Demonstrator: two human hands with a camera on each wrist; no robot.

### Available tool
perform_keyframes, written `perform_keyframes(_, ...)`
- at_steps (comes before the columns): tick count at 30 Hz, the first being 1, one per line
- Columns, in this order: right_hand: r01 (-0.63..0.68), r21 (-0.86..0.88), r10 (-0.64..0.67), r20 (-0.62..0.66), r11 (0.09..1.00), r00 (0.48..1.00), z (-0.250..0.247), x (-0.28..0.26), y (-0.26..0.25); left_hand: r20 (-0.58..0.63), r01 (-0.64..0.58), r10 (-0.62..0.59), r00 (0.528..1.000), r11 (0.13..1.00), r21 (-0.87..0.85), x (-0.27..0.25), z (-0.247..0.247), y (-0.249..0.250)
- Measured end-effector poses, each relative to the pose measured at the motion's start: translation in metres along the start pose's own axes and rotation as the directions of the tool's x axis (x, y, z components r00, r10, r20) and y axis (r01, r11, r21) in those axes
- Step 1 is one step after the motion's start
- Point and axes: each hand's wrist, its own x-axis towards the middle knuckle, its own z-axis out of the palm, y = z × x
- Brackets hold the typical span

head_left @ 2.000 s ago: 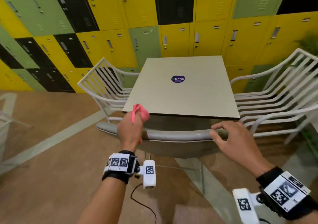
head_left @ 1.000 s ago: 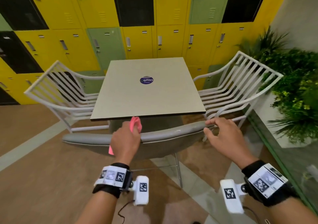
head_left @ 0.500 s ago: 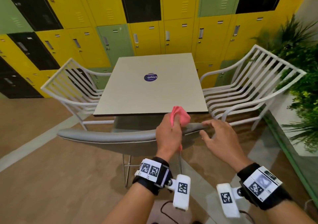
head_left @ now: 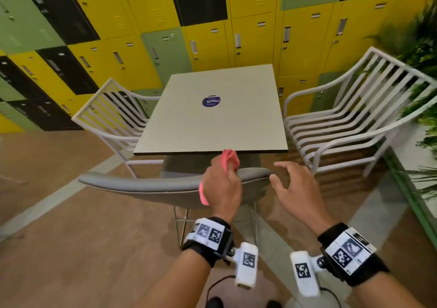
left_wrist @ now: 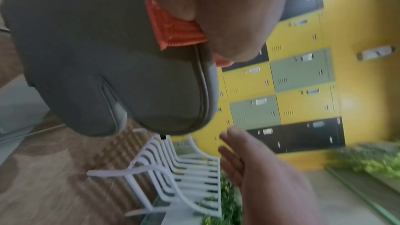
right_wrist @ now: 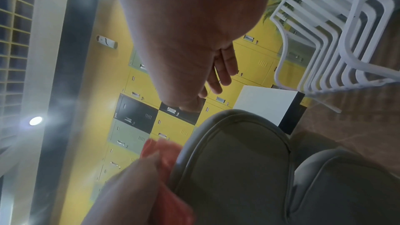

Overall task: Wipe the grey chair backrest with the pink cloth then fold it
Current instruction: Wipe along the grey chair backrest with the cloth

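Sticker on table: round, dark blue, reads "ClayG", upside down from here; smaller print under it unreadable. Table top is flat, square, matte beige with a dark edge. Grey chair backrest is padded, curved, with a piped seam round its rim. Left hand grips the pink cloth, ribbed weave, bunched over the backrest's top edge near its right end. Right hand is spread with relaxed fingers, just beside that end, holding nothing. White slatted metal chairs flank the table; yellow, green and black lockers stand behind.
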Motion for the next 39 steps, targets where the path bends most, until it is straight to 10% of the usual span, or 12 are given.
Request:
perform_keyframes(6,-0.095,0.086,0.101,-0.069,0.992,0.993,-0.023,-0.008,0.032,0.067,-0.209,0.214,0.974,0.975,-0.078,-0.03,0.03,0.054)
perform_keyframes(12,-0.14,0.121,0.154,-0.124,0.983,0.98,-0.043,-0.014,0.05,0.449,-0.298,0.354,0.82,0.935,-0.192,-0.053,0.059,0.084)
perform_keyframes(20,-0.121,0.1,0.13,-0.097,0.988,0.987,-0.046,-0.021,0.062,-0.036,-0.385,0.385,0.922,0.923,0.02,-0.002,-0.002,0.045)
perform_keyframes(25,-0.095,0.063,0.098,-0.046,0.993,0.994,-0.032,-0.018,0.056,0.271,-0.368,0.294,0.917,0.884,0.287,-0.015,0.026,0.045)
perform_keyframes(31,-0.112,0.111,0.126,-0.124,0.987,0.984,-0.038,-0.02,0.054,0.463,-0.56,0.466,0.754,0.825,0.082,-0.041,0.061,0.084)
perform_keyframes(35,-0.132,0.109,0.146,-0.13,0.985,0.981,-0.047,-0.02,0.061,0.229,-0.555,0.519,0.824,0.819,0.143,-0.02,0.035,0.075)
perform_keyframes(39,-0.146,0.096,0.153,-0.073,0.985,0.985,-0.042,-0.024,0.065,0.178,-0.341,0.301,0.937,0.897,0.28,0.012,0.007,0.052)
